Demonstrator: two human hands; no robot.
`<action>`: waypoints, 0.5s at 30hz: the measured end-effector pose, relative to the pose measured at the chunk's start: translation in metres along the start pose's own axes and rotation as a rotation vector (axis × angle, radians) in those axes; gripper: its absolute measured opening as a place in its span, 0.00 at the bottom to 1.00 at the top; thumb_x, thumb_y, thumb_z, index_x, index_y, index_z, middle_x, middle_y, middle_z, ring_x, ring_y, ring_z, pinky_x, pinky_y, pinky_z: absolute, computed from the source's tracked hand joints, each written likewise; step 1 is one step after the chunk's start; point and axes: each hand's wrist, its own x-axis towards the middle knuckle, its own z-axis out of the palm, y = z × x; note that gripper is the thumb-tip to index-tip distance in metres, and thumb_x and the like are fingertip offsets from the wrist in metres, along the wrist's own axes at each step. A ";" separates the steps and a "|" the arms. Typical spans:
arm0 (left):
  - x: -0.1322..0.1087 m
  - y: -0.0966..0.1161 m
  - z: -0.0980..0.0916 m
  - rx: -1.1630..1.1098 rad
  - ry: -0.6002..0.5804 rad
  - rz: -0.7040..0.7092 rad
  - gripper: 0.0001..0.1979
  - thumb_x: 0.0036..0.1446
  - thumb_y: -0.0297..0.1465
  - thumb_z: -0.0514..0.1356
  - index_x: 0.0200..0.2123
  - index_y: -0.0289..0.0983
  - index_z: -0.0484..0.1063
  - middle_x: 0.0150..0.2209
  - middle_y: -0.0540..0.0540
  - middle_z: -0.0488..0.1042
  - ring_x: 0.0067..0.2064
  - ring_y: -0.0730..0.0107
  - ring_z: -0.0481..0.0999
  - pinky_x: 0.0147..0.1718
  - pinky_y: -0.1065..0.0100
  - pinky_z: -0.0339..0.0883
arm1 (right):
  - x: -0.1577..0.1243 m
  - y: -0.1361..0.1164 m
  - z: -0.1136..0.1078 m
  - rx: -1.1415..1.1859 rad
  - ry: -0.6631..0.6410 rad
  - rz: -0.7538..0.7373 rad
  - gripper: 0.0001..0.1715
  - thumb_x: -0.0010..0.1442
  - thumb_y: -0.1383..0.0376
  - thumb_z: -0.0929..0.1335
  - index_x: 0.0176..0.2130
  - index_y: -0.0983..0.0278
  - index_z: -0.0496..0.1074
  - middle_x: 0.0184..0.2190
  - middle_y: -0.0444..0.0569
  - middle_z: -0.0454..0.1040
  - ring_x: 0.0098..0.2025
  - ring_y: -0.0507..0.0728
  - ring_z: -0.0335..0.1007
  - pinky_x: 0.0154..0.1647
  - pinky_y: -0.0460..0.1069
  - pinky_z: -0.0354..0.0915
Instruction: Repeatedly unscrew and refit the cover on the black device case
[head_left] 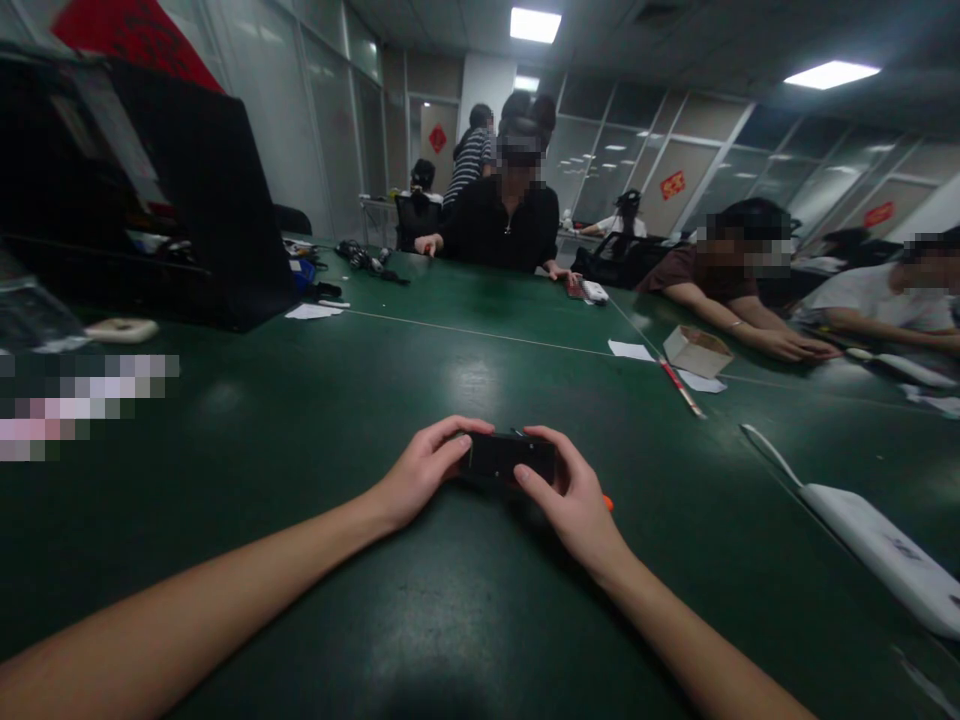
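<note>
Both hands grip a small flat black rectangular device point(508, 457) on a dark green table point(300, 420): left hand point(424, 470) and right hand point(574, 490) clamp its opposite ends.

- Small device point(508, 457) is being held low over the table point(450, 620), mid-width, nearer the near edge.
- Left hand point(420, 475) is gripping its left end, right hand point(574, 500) its right end.
- Flat slab point(885, 555) is lying toward the right edge, well apart.
- Box point(697, 350) is sitting behind the slab, pen point(681, 388) lying just before the box.
- Big case point(187, 200) is standing at the far left corner.
</note>
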 end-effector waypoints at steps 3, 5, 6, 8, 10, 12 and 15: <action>0.001 0.004 0.003 0.131 -0.019 0.019 0.18 0.61 0.39 0.59 0.51 0.37 0.72 0.52 0.40 0.75 0.55 0.56 0.72 0.53 0.58 0.65 | -0.004 -0.003 0.002 -0.040 -0.024 -0.015 0.26 0.57 0.58 0.72 0.54 0.58 0.65 0.48 0.50 0.72 0.49 0.60 0.72 0.48 0.54 0.71; 0.002 0.007 0.004 0.291 -0.041 0.013 0.21 0.56 0.38 0.64 0.52 0.37 0.73 0.50 0.41 0.76 0.54 0.56 0.73 0.54 0.59 0.64 | -0.006 -0.005 0.004 -0.060 -0.072 -0.038 0.26 0.57 0.60 0.71 0.54 0.58 0.65 0.51 0.50 0.71 0.52 0.60 0.70 0.50 0.53 0.70; 0.002 0.009 0.005 0.357 -0.057 -0.003 0.22 0.55 0.38 0.65 0.51 0.37 0.74 0.50 0.41 0.77 0.52 0.56 0.74 0.54 0.59 0.65 | -0.007 -0.006 0.006 -0.065 -0.093 -0.046 0.26 0.57 0.60 0.71 0.54 0.58 0.65 0.53 0.50 0.71 0.54 0.60 0.69 0.52 0.53 0.69; 0.002 0.012 0.006 0.434 -0.079 -0.031 0.21 0.55 0.38 0.65 0.50 0.36 0.75 0.48 0.41 0.78 0.50 0.56 0.76 0.52 0.60 0.66 | -0.007 -0.007 0.008 -0.068 -0.114 -0.039 0.26 0.57 0.60 0.71 0.54 0.58 0.65 0.54 0.50 0.71 0.55 0.60 0.68 0.53 0.53 0.68; 0.002 0.013 0.006 0.470 -0.081 -0.015 0.19 0.56 0.38 0.64 0.49 0.36 0.76 0.48 0.42 0.79 0.49 0.57 0.76 0.51 0.61 0.66 | -0.006 -0.008 0.009 -0.067 -0.115 -0.016 0.26 0.57 0.59 0.71 0.54 0.59 0.65 0.53 0.50 0.72 0.55 0.60 0.69 0.53 0.53 0.68; 0.002 0.014 0.006 0.481 -0.078 0.015 0.19 0.56 0.37 0.64 0.49 0.35 0.77 0.47 0.42 0.79 0.48 0.58 0.76 0.50 0.62 0.66 | -0.005 -0.008 0.009 -0.066 -0.114 -0.002 0.26 0.57 0.58 0.71 0.54 0.60 0.66 0.52 0.50 0.72 0.54 0.60 0.70 0.52 0.53 0.69; 0.002 0.013 0.007 0.452 -0.068 0.034 0.18 0.57 0.36 0.64 0.48 0.35 0.77 0.46 0.42 0.79 0.47 0.60 0.77 0.48 0.64 0.67 | -0.003 -0.006 0.008 -0.068 -0.114 0.005 0.25 0.58 0.57 0.70 0.53 0.60 0.67 0.52 0.50 0.73 0.55 0.60 0.70 0.51 0.53 0.69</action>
